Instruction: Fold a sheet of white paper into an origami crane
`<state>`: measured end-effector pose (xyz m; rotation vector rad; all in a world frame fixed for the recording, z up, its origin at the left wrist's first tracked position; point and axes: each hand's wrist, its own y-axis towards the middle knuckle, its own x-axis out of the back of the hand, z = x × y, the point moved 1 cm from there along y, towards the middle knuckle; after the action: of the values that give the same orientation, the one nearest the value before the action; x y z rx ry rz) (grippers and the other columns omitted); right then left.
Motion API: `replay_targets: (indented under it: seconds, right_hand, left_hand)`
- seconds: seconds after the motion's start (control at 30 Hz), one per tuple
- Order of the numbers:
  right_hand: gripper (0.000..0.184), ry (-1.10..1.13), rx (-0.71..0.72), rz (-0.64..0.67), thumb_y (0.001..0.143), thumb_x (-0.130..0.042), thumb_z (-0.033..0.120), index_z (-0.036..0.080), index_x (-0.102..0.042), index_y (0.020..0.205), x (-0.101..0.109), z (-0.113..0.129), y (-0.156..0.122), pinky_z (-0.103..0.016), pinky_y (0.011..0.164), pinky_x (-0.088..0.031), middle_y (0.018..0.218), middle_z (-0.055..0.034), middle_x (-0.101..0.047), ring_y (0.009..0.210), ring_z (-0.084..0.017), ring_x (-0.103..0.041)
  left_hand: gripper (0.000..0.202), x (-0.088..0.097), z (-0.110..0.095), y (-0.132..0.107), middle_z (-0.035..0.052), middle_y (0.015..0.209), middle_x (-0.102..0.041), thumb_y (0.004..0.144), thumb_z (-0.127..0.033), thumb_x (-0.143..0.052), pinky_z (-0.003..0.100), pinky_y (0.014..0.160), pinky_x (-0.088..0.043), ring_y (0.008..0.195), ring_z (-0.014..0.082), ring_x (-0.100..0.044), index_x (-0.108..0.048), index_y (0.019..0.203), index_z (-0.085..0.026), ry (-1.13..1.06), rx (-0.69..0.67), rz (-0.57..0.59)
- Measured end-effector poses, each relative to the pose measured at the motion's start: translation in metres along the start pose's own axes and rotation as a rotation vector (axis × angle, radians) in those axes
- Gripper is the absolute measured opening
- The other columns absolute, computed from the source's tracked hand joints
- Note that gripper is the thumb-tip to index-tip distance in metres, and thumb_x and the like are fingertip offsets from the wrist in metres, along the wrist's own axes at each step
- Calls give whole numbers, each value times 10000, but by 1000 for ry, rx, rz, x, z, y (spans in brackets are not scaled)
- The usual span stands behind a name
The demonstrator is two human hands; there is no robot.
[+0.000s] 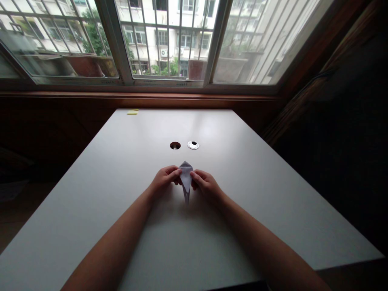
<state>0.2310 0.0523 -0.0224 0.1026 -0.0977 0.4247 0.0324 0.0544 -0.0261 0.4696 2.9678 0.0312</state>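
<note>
A small folded piece of pale paper (186,178) is held up over the white table, its two narrow legs pointing down toward me and its wider peak pointing away. My left hand (166,178) pinches its left edge, thumb on the upper face. On the opposite edge, my right hand (206,182) grips it in the same way, thumb on top. Both hands are closed, and their other fingers are curled partly out of sight behind the paper.
Beyond the paper, the white table (100,178) has a round cable hole (175,146) with a ring-shaped cover (193,145) beside it. Yellow tape (132,111) marks the far left edge. A barred sliding window (166,40) stands behind the table. A dark edge shows at the bottom.
</note>
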Motion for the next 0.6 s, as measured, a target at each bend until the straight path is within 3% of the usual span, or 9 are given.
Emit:
replay_targets:
  seconds: [0.6]
  right_hand:
    - [405,-47,31,-4,930,-524,517,175,-569,717,1,2,-4,-246,564,-394,588,15,-565,534,-109,-517]
  left_hand:
    - [334,-1,5,0,18,638,-623,846,-458,-658,224,571,-398,577,111,-556,-637,824,-125,-36,4,-22]
